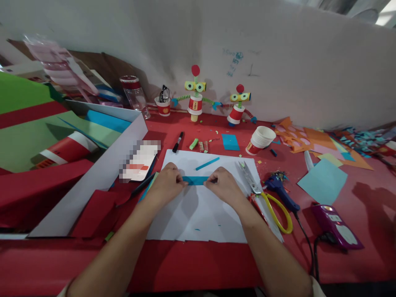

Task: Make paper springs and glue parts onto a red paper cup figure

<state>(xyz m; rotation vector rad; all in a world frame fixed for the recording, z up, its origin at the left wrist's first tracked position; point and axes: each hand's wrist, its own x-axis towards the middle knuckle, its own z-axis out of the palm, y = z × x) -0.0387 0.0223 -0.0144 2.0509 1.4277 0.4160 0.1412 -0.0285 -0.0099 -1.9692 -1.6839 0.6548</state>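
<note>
A narrow blue paper strip (195,180) stretches straight, its ends pinched by the left hand (168,181) and right hand (225,185).

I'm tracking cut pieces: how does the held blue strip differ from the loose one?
The held strip looks wider than the loose strip. The left hand and right hand pinch the held strip, while the loose strip lies untouched on the white paper. The held strip runs level across the view; the loose strip slants. Both are blue.
</note>
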